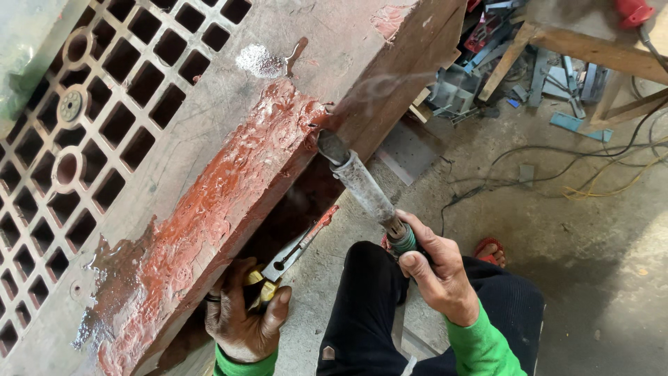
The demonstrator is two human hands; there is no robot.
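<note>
Red-painted grey metal block edge [229, 188] meets the grey welding torch nozzle [358, 184] that my right hand [438, 271] clamps, while my left hand [243, 313] squeezes yellow-handled steel pliers [289, 254].

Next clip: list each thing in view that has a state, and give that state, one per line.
left hand: closed around the pliers' yellow handles, resting against the block's lower edge.
pliers: gripped, jaws pointing up towards the block's underside.
right hand: closed around the torch handle.
welding torch: held tilted, tip at the block's edge, faint smoke rising.
metal block: red-coated, surface rough and patchy.
grated plate: lying flat, openings unblocked.
</note>
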